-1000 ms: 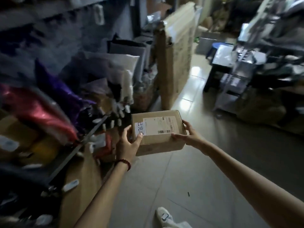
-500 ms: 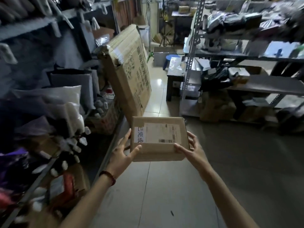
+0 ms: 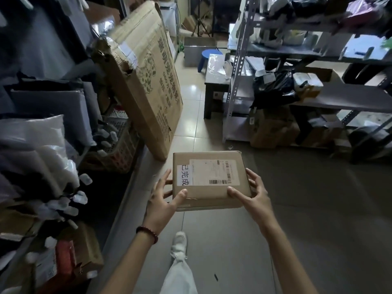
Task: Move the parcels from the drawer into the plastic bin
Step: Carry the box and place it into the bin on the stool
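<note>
Centrally, the parcel (image 3: 209,179) is held level above the floor (image 3: 297,209), label up, with the left hand (image 3: 162,203) gripping its near-left corner and the right hand (image 3: 253,198) its near-right corner, fingers curled round the edges.

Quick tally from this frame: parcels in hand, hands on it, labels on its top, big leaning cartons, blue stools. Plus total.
parcel in hand: 1
hands holding it: 2, left hand and right hand
labels on its top: 2, white sticker and shipping label
leaning carton: 1
blue stool: 1
Total: 7
</note>
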{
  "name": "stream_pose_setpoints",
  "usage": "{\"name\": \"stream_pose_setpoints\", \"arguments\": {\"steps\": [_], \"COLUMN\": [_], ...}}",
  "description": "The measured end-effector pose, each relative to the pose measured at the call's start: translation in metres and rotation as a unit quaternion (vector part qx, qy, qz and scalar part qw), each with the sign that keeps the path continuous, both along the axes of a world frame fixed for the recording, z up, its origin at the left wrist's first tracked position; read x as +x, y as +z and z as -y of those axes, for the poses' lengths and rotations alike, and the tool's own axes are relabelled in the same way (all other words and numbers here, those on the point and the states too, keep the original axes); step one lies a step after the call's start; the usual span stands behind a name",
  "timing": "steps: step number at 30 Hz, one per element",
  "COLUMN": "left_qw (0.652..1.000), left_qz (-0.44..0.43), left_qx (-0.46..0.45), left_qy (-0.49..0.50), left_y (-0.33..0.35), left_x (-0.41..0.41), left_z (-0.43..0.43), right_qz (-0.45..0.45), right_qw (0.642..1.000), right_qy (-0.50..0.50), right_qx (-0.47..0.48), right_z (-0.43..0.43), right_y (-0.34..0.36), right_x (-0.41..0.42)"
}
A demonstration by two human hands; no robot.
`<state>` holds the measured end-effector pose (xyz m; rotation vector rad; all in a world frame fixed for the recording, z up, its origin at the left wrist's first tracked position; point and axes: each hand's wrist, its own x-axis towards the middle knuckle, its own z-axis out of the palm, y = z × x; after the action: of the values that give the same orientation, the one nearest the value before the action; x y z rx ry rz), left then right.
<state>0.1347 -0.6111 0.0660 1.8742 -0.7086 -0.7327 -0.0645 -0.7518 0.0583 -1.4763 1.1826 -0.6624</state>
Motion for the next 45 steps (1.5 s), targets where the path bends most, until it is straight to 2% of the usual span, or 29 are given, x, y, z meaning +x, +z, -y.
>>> {"name": "stream_pose_setpoints", "arguments": {"steps": [6,11,20,28,35,41,45], "left_qw": [0.999,0.999,0.999,0.996,0.989,0.989,0.994], "left_qz": [-0.022,0.015,0.045,0.073,0.126,0.135,0.099], "left_qx": [-0.034,-0.029,0.004,-0.004,0.017,0.021,-0.002], "left_qy": [0.006,-0.009,0.014,0.045,0.071,0.05,0.045], "left_y": [0.002,0.01,-0.003,0.015,0.024,0.016,0.015], "left_x": [0.092,0.156,0.214,0.258,0.305,0.379,0.439], "left_z": [0.084,0.149,0.289,0.42,0.5,0.583,0.64], "right_qz": [-0.009,-0.015,-0.03,-0.013,0.0,0.004,0.007], "right_qw": [1.0,0.999,0.999,0.998,0.995,0.996,0.997], "right_qy": [0.014,0.012,0.005,0.056,0.095,0.086,0.073], "right_qx": [-0.008,-0.028,-0.026,-0.025,-0.029,-0.027,-0.034], "right_z": [0.081,0.144,0.278,0.426,0.52,0.598,0.648], "right_y": [0.003,0.017,-0.002,0.008,0.014,0.012,0.019], "right_x": [0.088,0.148,0.218,0.274,0.34,0.407,0.462]}}
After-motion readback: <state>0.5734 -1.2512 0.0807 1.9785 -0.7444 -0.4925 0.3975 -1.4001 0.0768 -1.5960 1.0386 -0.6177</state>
